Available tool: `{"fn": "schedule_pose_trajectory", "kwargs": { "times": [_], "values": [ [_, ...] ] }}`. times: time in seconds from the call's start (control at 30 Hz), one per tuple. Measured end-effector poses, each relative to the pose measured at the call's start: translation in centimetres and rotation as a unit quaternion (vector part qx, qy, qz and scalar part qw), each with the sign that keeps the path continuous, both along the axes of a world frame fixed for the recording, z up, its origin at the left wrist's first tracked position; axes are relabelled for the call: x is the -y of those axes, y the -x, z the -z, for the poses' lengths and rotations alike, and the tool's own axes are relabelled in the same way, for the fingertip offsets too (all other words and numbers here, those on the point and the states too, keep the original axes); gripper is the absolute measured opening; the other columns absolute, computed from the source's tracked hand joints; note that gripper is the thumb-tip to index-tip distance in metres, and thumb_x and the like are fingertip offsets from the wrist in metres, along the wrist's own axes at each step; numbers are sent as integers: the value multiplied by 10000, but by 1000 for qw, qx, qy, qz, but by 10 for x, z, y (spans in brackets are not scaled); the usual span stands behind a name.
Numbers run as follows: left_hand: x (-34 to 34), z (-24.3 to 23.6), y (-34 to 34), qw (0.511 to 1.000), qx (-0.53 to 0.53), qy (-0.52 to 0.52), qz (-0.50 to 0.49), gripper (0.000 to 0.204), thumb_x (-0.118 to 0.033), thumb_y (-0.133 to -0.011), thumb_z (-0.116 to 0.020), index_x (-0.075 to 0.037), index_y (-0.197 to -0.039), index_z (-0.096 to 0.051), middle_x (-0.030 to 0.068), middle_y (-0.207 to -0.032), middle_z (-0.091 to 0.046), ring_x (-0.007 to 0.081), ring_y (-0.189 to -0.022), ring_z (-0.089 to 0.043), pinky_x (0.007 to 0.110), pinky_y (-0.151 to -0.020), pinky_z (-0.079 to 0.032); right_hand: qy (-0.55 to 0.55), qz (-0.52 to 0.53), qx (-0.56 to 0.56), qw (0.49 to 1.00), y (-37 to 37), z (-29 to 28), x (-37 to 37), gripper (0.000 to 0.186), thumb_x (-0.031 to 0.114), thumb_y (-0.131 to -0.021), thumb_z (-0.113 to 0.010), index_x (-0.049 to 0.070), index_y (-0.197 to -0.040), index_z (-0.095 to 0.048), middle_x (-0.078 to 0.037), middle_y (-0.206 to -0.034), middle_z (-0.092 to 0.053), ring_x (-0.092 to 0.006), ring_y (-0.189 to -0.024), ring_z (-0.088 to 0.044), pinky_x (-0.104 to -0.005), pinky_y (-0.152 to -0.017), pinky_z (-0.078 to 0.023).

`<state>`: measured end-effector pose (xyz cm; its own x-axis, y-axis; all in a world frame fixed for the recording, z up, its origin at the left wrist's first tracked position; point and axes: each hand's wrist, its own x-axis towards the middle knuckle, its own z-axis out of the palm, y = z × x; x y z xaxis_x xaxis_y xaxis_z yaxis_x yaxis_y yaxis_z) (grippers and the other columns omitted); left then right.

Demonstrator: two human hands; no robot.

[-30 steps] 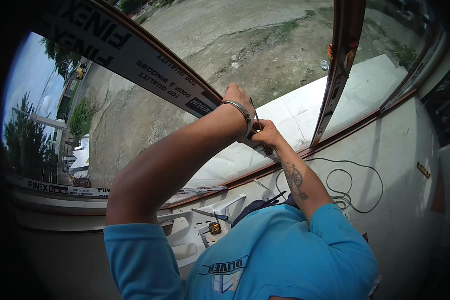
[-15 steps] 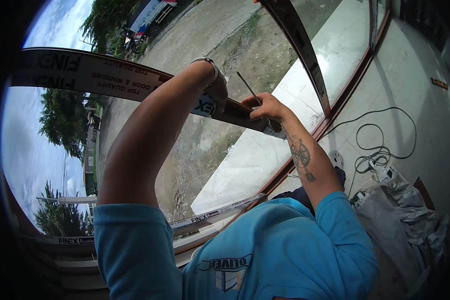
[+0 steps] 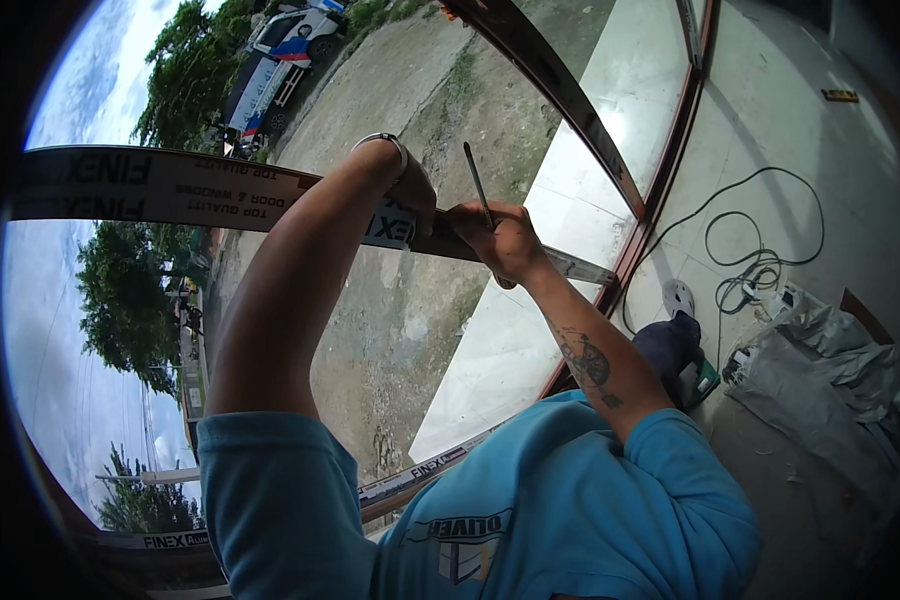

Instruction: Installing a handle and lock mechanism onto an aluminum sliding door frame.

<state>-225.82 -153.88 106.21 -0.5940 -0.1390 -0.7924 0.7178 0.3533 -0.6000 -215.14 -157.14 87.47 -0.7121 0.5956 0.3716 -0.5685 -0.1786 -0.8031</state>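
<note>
A brown metal frame bar (image 3: 220, 193), partly covered with printed protective film, runs across in front of me from the left. My left hand (image 3: 417, 195) is bent over it, with its fingers closed at the bar beside the torn end of the film (image 3: 395, 228); the fingertips are partly hidden. Close to its right, my right hand (image 3: 505, 243) is closed round a screwdriver (image 3: 478, 185) and rests against the bar. The thin shaft points up and away, while most of the handle is hidden in my palm.
An upright brown frame post (image 3: 560, 90) meets a floor track (image 3: 660, 170) on the right. Beyond lie white tiles and rough concrete, with a parked truck (image 3: 275, 75). A looped cable (image 3: 760, 265) and crumpled grey sheeting (image 3: 820, 370) lie on the floor near my foot (image 3: 678, 298).
My right hand has turned over, so its back shows, and has come against the bar nearer my left hand. The screwdriver stands more upright. The whole view has shifted.
</note>
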Motion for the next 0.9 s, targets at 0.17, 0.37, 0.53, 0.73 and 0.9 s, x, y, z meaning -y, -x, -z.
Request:
{"fn": "schedule_pose_trajectory", "kwargs": {
  "times": [0.17,0.37,0.53,0.73,0.9],
  "values": [
    [-2,-4,-1,999,-8,9,40,588,-463,-713,-738,-41,-1119,-680,127,-1053,-687,275,-923,-661,386,-828,-497,69,-42,26,996,-1,0,19,200,165,-887,-680,-8,-988,-678,-21,-873,-679,-68,-813,-607,-245,-723,-495],
    [-6,-5,1,998,3,35,55,598,-457,-712,-747,-35,-1129,-675,138,-1091,-673,282,-969,-647,397,-846,-490,102,-79,9,992,3,-18,17,228,208,-881,-699,-10,-944,-671,-15,-850,-669,-70,-774,-589,-250,-688,-491],
    [-8,-6,1,998,17,36,56,606,-458,-711,-749,-33,-1136,-671,138,-1100,-670,281,-978,-643,396,-849,-490,-12,-16,45,999,-1,-26,10,249,232,-866,-711,-11,-888,-661,-32,-757,-663,-74,-691,-581,-277,-610,-488],
    [5,3,12,997,0,45,59,615,-459,-703,-756,-33,-1139,-668,138,-1099,-667,285,-976,-638,393,-846,-491,-104,60,93,988,6,-31,17,266,234,-843,-724,-22,-837,-651,-66,-711,-655,-73,-686,-594,-290,-600,-491],
    [20,4,15,999,24,26,20,581,-427,-708,-753,-38,-1132,-668,126,-1106,-664,275,-972,-635,382,-854,-491,8,-31,66,997,4,-27,28,216,205,-832,-703,25,-952,-694,-120,-758,-680,-232,-724,-701,-332,-621,-523]
  ]
}}
